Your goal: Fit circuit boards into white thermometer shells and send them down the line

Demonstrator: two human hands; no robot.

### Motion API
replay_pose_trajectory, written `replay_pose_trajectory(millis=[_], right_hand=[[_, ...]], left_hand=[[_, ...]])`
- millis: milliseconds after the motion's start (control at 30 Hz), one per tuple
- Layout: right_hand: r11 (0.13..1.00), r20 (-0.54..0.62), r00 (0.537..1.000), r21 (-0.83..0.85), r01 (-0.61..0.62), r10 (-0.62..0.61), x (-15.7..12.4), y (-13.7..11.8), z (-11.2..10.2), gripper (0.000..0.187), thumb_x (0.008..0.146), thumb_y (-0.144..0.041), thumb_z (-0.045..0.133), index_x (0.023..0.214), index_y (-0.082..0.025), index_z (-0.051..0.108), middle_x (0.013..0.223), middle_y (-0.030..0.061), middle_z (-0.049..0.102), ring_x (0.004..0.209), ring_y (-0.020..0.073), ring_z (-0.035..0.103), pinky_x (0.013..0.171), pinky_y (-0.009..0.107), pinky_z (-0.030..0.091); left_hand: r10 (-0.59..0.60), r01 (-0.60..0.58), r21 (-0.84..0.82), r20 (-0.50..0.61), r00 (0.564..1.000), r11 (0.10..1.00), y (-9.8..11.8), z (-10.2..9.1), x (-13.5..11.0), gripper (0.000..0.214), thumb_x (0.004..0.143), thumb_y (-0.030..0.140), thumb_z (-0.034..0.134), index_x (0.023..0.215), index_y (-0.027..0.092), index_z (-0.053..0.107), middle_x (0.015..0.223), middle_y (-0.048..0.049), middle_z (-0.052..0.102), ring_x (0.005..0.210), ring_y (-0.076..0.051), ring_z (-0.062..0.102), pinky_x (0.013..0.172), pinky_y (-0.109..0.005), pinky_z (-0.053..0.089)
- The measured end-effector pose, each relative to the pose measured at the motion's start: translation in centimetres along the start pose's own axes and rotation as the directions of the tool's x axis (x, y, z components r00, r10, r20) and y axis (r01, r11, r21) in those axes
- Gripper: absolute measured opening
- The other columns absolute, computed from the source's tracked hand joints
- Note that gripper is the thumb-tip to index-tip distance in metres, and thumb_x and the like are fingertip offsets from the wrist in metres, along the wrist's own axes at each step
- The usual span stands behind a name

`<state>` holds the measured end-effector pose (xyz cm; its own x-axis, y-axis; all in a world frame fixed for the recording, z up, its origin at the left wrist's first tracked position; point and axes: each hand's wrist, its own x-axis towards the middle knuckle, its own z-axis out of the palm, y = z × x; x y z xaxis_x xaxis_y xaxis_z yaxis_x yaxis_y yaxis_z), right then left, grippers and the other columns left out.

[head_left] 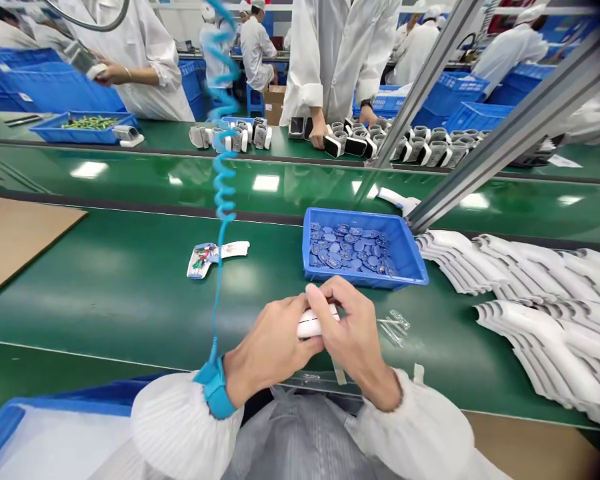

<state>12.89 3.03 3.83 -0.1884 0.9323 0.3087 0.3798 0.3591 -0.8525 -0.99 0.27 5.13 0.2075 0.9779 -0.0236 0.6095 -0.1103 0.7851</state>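
Observation:
My left hand and my right hand together grip a small white plastic device above the green belt, and my fingers hide most of it. A blue antistatic wrist strap circles my left wrist, and its blue coiled cord rises from it. Just past my right hand lie clear plastic pieces. Beyond my hands stands a blue tray full of round blue tags. To the left of it lies a printed sticker sheet.
Stacks of curved white parts fill the belt's right side. A brown cardboard sheet lies at left. Metal rails slant across the upper right. Across a second belt, co-workers in white coats handle white devices among blue crates.

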Motion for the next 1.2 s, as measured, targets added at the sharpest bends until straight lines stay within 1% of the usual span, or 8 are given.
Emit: replay_pose_trajectory(millis=[167, 300, 500, 767, 900, 1033, 1100, 1200], right_hand=[[0.925, -0.118, 0.960, -0.320, 0.207, -0.255, 0.5, 0.0, 1.4, 0.051, 0.099, -0.025, 0.052, 0.053, -0.019, 0.030, 0.052, -0.0057, 0.031, 0.049, 0.0074, 0.030, 0.052, 0.029, 0.024], [0.901, -0.209, 0.921, -0.360, 0.241, -0.329, 0.1, 0.5, 1.8, 0.052, 0.096, -0.019, 0.053, 0.050, -0.019, 0.028, 0.050, -0.0059, 0.029, 0.047, 0.0066, 0.027, 0.050, 0.029, 0.022], [0.958, -0.372, 0.911, -0.276, 0.074, -0.178, -0.6, 0.4, 0.7, 0.051, 0.096, -0.026, 0.055, 0.050, -0.020, 0.034, 0.048, -0.0056, 0.036, 0.047, 0.0071, 0.030, 0.051, 0.028, 0.026], [0.920, -0.202, 0.978, -0.390, -0.026, -0.058, -0.9, 0.3, 1.0, 0.057, 0.102, -0.036, 0.041, 0.049, -0.019, 0.056, 0.051, 0.0014, 0.058, 0.050, 0.0114, 0.051, 0.056, 0.028, 0.032], [0.931, 0.125, 0.990, -0.366, -0.014, 0.063, 2.7, 1.2, -1.4, 0.050, 0.102, -0.043, 0.043, 0.066, -0.020, 0.071, 0.064, -0.0005, 0.069, 0.058, 0.0123, 0.061, 0.060, 0.024, 0.039], [0.824, 0.252, 0.968, -0.552, 0.129, 0.017, 9.6, 5.1, -4.4, 0.027, 0.097, -0.020, 0.050, 0.108, -0.017, 0.075, 0.108, 0.0060, 0.076, 0.092, 0.0182, 0.068, 0.086, 0.028, 0.047], [0.805, 0.364, 0.931, -0.557, 0.205, 0.015, 12.6, 7.2, -4.4, 0.027, 0.088, -0.010, 0.061, 0.109, -0.018, 0.076, 0.116, 0.0066, 0.074, 0.105, 0.0200, 0.066, 0.094, 0.028, 0.045], [0.800, 0.479, 0.877, -0.538, 0.265, 0.031, 15.2, 9.1, -3.1, 0.021, 0.080, -0.008, 0.071, 0.097, -0.017, 0.079, 0.108, 0.0097, 0.076, 0.106, 0.0231, 0.066, 0.093, 0.028, 0.046]], left_hand=[[0.135, -0.142, 0.032, 0.172, 0.976, 0.989, -0.5, 1.5, 0.5, 0.012, 0.076, 0.009, 0.052, 0.080, 0.018, 0.059, 0.076, -0.0026, 0.070, 0.061, -0.016, 0.061, 0.054, -0.025, 0.038], [0.061, -0.097, 0.253, 0.146, 0.987, 0.962, -1.1, 2.4, 0.0, 0.008, 0.075, 0.016, 0.055, 0.080, 0.015, 0.060, 0.071, -0.0083, 0.069, 0.060, -0.023, 0.064, 0.055, -0.031, 0.038], [-0.018, 0.032, -0.116, 0.121, 0.993, 0.993, -1.5, 2.1, -1.3, 0.018, 0.086, 0.035, 0.062, 0.090, 0.018, 0.057, 0.079, -0.0021, 0.069, 0.062, -0.015, 0.060, 0.052, -0.025, 0.038], [-0.049, 0.050, -0.053, 0.028, 0.998, 0.997, -1.3, 3.2, -1.7, 0.018, 0.087, 0.034, 0.059, 0.080, 0.019, 0.052, 0.069, -0.0017, 0.065, 0.054, -0.014, 0.052, 0.051, -0.026, 0.032], [-0.150, 0.149, 0.018, 0.121, 0.981, 0.989, -2.9, -1.1, -3.0, 0.029, 0.091, 0.045, 0.058, 0.079, 0.020, 0.056, 0.066, 0.0025, 0.062, 0.055, -0.013, 0.051, 0.053, -0.025, 0.035], [-0.151, 0.147, 0.258, -0.005, 0.989, 0.955, -4.9, -4.9, -3.8, 0.026, 0.088, 0.036, 0.064, 0.111, 0.024, 0.061, 0.101, 0.0002, 0.071, 0.084, -0.020, 0.065, 0.071, -0.028, 0.047], [-0.036, 0.056, 0.465, -0.052, 0.998, 0.884, -5.3, -4.8, -3.3, 0.040, 0.086, 0.023, 0.066, 0.124, 0.022, 0.057, 0.117, -0.0048, 0.069, 0.101, -0.025, 0.065, 0.083, -0.034, 0.048], [0.075, -0.095, 0.742, 0.061, 0.995, 0.663, -4.9, -3.0, -1.9, 0.025, 0.089, 0.014, 0.060, 0.114, 0.015, 0.064, 0.104, -0.0109, 0.071, 0.097, -0.031, 0.065, 0.081, -0.042, 0.046]])
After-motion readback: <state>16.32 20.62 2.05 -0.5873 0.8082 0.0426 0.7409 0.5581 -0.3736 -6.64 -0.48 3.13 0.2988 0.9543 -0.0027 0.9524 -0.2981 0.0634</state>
